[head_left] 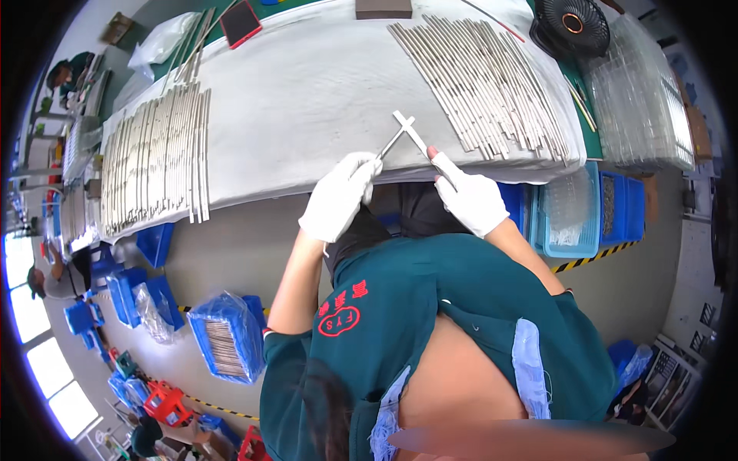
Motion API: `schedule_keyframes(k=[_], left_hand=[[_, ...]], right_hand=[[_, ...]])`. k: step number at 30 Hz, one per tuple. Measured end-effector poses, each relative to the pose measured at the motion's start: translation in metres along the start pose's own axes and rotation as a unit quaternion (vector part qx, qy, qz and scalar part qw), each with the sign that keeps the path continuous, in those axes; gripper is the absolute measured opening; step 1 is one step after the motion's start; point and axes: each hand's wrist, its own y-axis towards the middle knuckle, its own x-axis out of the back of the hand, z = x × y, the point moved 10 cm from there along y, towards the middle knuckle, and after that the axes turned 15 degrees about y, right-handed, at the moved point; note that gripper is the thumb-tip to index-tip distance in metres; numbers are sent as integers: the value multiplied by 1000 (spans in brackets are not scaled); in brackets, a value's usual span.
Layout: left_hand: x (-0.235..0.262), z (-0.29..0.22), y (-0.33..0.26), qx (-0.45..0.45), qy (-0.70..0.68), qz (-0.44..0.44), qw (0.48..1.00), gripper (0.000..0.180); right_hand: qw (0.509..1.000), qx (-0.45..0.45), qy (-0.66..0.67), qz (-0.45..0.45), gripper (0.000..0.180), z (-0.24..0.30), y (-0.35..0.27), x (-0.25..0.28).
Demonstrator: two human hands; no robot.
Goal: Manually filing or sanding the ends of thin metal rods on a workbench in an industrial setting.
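Observation:
My left hand (337,197), in a white glove, is closed around the lower end of a thin metal strip (391,145) that slants up to the right. My right hand (475,201), gloved too with one bare fingertip showing, grips a second pale metal strip (416,138) that slants up to the left. The upper ends of the two strips cross just above the table's near edge. Right of them lies a wide row of similar metal strips (484,88) on the white-covered table (307,100). Another row of strips (154,157) is spread at the table's left end.
A dark fan (570,24) and stacked clear plastic trays (639,100) stand at the far right. A red-edged dark tablet-like object (241,24) and a brown block (383,8) lie at the back. Blue bins (569,242) are below right; a lined crate (224,338) sits on the floor left.

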Motion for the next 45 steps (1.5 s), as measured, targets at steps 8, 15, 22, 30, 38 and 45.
schedule_keyframes(k=[8,15,22,30,38,45], left_hand=[[-21,43,-11,80,-58,44,994,26],[-11,27,-7,-3,119,-12,993,30],[-4,13,-16,-126,282,-165,937,26],[-6,15,-14,-96,297,-133,941,25],[-7,10,-16,-97,361,-132,918,28],[-8,11,-16,-151,313,-161,924,25]], right_hand=[[984,167,-19,-61,46,21,-13,15],[960,256,-106,-44,48,28,-24,-2],[969,213,-127,10,49,31,-15,1],[969,204,-137,5,50,28,-23,5],[972,182,-143,-33,44,46,2,0],[968,208,-137,-31,42,39,-10,8]])
